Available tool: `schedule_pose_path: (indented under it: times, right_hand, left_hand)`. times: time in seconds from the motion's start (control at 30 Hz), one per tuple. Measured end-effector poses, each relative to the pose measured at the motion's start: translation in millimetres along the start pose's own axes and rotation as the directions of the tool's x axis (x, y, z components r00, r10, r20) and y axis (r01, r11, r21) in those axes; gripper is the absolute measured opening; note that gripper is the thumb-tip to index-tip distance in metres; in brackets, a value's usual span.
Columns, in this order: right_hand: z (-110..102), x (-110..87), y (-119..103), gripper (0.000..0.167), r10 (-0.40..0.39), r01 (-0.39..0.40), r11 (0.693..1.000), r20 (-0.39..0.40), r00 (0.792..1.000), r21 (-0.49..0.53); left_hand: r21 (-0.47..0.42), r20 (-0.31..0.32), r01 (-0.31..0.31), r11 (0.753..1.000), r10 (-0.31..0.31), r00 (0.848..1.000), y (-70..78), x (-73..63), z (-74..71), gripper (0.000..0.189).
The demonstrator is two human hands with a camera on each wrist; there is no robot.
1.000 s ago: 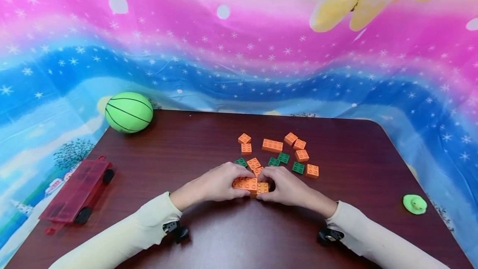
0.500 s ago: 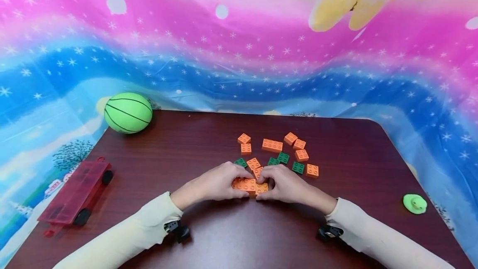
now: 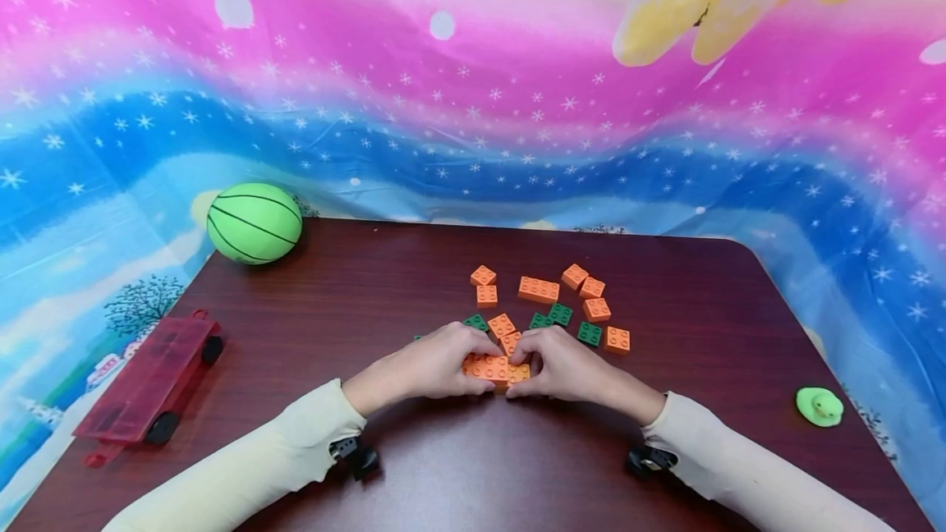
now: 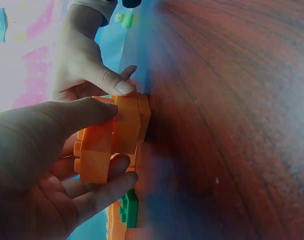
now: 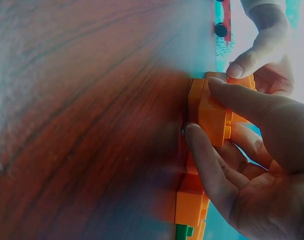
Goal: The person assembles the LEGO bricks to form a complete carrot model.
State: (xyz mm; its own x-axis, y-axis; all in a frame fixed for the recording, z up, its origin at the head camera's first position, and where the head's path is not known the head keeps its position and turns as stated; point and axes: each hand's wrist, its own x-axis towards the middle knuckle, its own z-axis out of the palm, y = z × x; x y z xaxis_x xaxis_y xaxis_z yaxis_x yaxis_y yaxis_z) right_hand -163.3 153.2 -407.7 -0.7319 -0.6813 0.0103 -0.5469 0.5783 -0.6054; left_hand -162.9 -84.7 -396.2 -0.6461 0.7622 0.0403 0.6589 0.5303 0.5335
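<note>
At the front middle of the table, both hands grip a small stack of orange toy building bricks. Its top piece, a long orange brick (image 3: pixel 488 367) with several studs, is pinched between thumb and fingers of my left hand (image 3: pixel 442 360). Just right of it and lower, a studded orange brick (image 3: pixel 521 373) is pinched by my right hand (image 3: pixel 565 366). Seen from the left wrist, the long brick (image 4: pixel 96 160) lies over a middle orange brick (image 4: pixel 128 122), with one more orange layer (image 4: pixel 145 116) at the table. The right wrist view shows my thumb on the middle brick (image 5: pixel 214 117).
Several loose orange bricks (image 3: pixel 539 290) and green bricks (image 3: pixel 589 334) lie just beyond the hands. A green ball (image 3: pixel 254 223) sits at the back left, a clear red toy cart (image 3: pixel 151 380) at the left edge, and a green duck-like toy (image 3: pixel 819 406) at the right.
Both hands keep their grip on the orange bricks. The right hand's brick sits slightly closer against the long brick than a second ago; otherwise only the head view shifts slightly.
</note>
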Motion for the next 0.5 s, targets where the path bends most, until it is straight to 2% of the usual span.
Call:
schedule_pose_path:
  times: [0.23,0.4,0.5]
  right_hand:
    - [-3.4,0.5,-1.4,0.024,0.004,-0.004,1.0,-0.009,1.0,0.01]
    - [0.4,-0.9,-0.6,0.024,0.018,-0.018,0.999,-0.001,1.0,0.034]
    - [3.2,-1.1,0.4,0.023,0.02,-0.02,0.999,0.002,1.0,0.042]
  left_hand:
    - [-0.043,0.015,0.027,0.999,-0.026,1.0,0.1,2.2,-0.9,0.034]
    - [-0.071,0.033,0.065,0.995,-0.063,0.997,1.9,-1.2,1.8,0.032]
    - [-0.071,0.043,0.068,0.995,-0.065,0.997,1.9,-2.6,3.4,0.03]
